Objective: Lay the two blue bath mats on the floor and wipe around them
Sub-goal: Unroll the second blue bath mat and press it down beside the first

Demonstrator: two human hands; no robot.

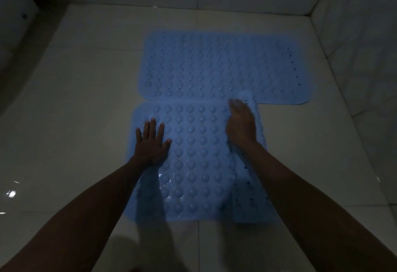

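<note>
Two blue bath mats lie on the pale tiled floor. The far mat lies flat and crosswise, bumps and small holes showing. The near mat lies lengthwise toward me, its far edge touching the far mat, suction cups facing up. Its right strip is folded over onto itself. My left hand presses flat on the near mat's left part, fingers spread. My right hand grips the folded right edge near the far corner; its fingertips are blurred.
Tiled walls close the floor at the back and right. A dark door frame or edge stands at the left. Bare tile floor stretches left of the mats, with wet glints at the far left.
</note>
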